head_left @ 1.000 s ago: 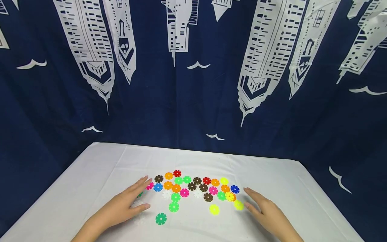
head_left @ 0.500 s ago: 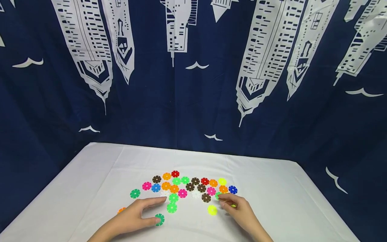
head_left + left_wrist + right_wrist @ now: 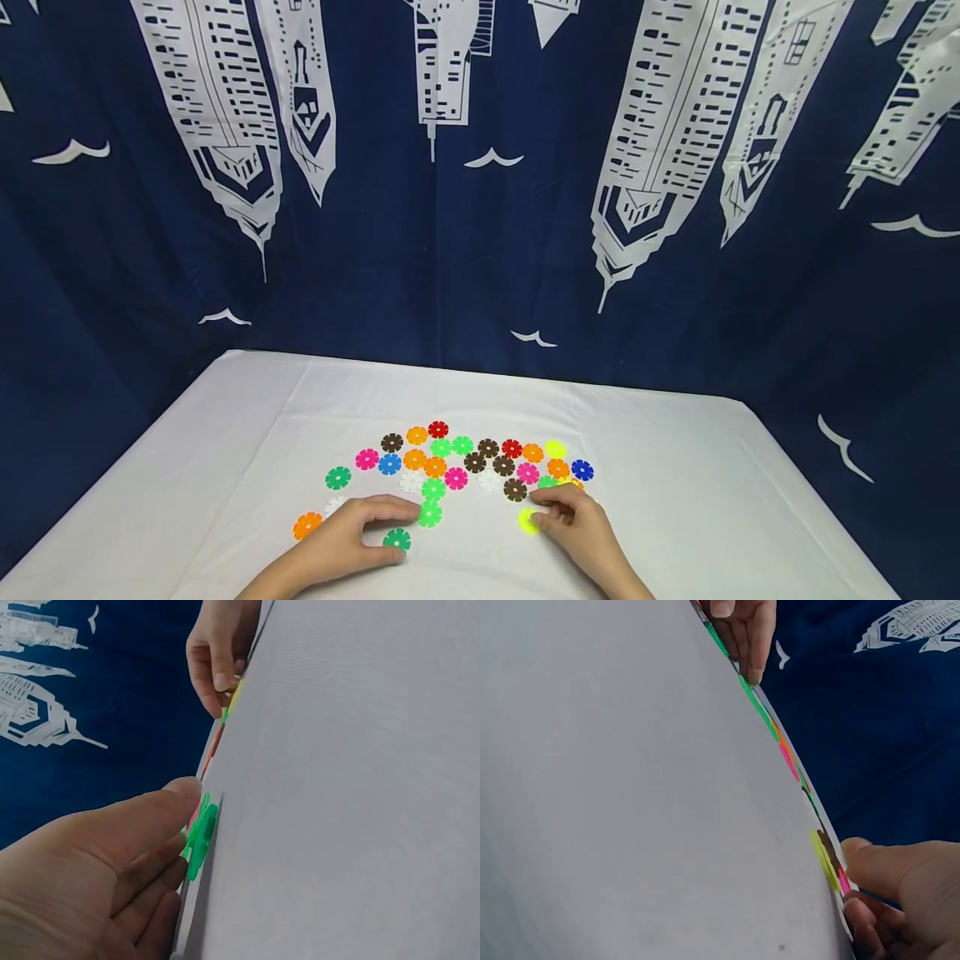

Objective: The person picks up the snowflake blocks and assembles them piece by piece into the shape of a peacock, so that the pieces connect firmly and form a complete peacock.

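Notched plastic discs in many colours lie spread over the white table. My left hand point(image 3: 356, 533) is at the near left with thumb and fingers apart. Its thumb comes up to the lower edge of a dark green disc point(image 3: 397, 540), and the index fingertip is right at a light green disc point(image 3: 430, 514). My right hand point(image 3: 576, 523) bends over a yellow disc point(image 3: 527, 522), its thumb tip overlapping the disc's right edge and its index finger above it. In the right wrist view the yellow disc point(image 3: 824, 860) appears just in front of the thumb.
Behind the hands runs a band of discs: brown point(image 3: 515, 490), pink point(image 3: 456, 478), blue point(image 3: 582, 470) and others. An orange disc point(image 3: 307, 526) lies left of my left wrist. A dark blue curtain point(image 3: 450, 275) with white buildings hangs past the table's far edge point(image 3: 480, 372).
Both hands have moved inward: the left went right to the green discs, the right went left to the yellow disc. The right fingers are more bent than before. The discs look unmoved.
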`<state>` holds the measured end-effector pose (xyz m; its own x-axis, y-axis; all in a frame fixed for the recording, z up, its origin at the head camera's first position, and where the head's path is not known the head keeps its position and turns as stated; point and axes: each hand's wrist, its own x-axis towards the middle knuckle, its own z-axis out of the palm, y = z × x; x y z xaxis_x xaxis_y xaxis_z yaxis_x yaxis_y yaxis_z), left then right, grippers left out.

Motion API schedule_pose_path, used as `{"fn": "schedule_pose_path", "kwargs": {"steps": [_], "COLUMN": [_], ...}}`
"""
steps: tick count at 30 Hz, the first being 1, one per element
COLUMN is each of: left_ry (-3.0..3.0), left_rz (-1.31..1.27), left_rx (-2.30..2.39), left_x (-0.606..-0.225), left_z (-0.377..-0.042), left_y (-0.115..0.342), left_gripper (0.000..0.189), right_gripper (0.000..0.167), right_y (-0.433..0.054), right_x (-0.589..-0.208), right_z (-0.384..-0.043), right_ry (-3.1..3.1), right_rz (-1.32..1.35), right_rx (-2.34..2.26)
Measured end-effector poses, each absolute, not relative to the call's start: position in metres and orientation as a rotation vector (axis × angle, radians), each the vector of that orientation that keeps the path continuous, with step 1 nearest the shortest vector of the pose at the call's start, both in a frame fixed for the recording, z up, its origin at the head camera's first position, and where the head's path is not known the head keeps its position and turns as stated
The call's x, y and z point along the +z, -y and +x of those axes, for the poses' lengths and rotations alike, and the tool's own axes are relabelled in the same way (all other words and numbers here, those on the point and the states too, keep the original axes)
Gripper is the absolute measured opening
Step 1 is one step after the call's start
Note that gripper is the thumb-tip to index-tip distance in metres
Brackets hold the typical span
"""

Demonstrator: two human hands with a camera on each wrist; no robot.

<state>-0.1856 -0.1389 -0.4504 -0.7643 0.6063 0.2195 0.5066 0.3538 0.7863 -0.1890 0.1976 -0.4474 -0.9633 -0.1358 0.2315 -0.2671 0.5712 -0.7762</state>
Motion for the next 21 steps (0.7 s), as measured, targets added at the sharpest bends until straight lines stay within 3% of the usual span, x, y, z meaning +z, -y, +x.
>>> {"fn": "schedule_pose_path", "kwargs": {"steps": [7,14,21], "left_ry": [-2.512,-2.672,-2.721], "left_rz": [1.085,0.950,0.942], "left_rx": [1.394,1.230,1.225], "left_x": [-0.4537,-0.4516,-0.4533], "left_z": [-0.1856,-0.1836,-0.1826], "left_y": [0.1390,0.1403,0.1405], "left_gripper": [0.034,0.032,0.021], "right_gripper": [0.025,0.020,0.027], "right_y": [-0.1925,-0.1911,-0.1917], "right_x": [-0.4490,-0.4451,-0.4480], "right_z": [-0.1892,-0.1875,-0.1864], "right_ry": [2.699,2.747,2.755], "right_rz": [0.425,0.480,0.483], "right_rx": [1.120,1.098,1.089]}}
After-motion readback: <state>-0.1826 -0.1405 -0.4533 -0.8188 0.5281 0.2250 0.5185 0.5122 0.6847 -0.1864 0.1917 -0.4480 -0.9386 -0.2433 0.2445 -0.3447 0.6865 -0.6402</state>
